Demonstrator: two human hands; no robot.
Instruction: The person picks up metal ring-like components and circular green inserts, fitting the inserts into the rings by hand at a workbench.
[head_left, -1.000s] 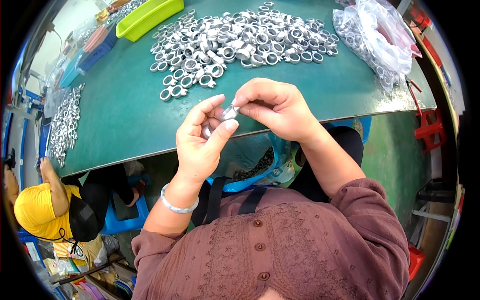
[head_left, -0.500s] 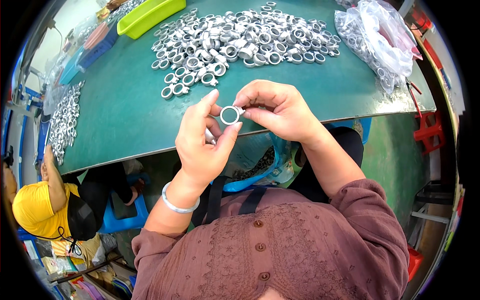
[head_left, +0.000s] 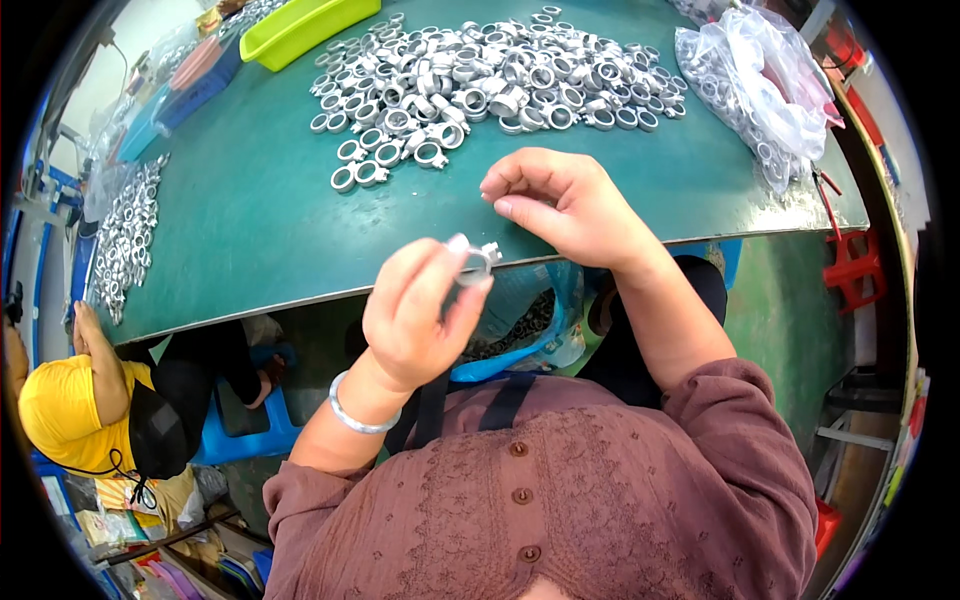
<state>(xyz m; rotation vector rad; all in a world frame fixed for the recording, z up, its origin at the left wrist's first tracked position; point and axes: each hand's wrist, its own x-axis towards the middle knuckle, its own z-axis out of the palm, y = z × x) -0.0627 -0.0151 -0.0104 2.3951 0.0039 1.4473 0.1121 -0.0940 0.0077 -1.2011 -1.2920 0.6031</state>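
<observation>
My left hand [head_left: 420,312] is closed over the table's front edge, pinching a silver metal ring clamp [head_left: 479,266] between thumb and fingertips. The clamp is blurred, with its small lug pointing up and right. What else may lie inside the left palm is hidden. Up and right of it, my right hand [head_left: 565,205] hovers over the table with curled fingers. A gap shows between its thumb and fingertips, and nothing is visible in it. Beyond both hands spreads a large heap of similar ring clamps [head_left: 470,70] on the green table [head_left: 270,230].
A clear plastic bag [head_left: 750,80] of clamps lies at the right, a lime-green tray [head_left: 300,32] at the back left. Below the table edge hangs a blue-rimmed bag [head_left: 520,350] with dark parts. A person in yellow [head_left: 80,410] sits left beside another pile of parts [head_left: 130,240].
My right hand has let go of the clamp and moved up and right. My left hand has lowered slightly and moved right, still holding the clamp, which is now turned.
</observation>
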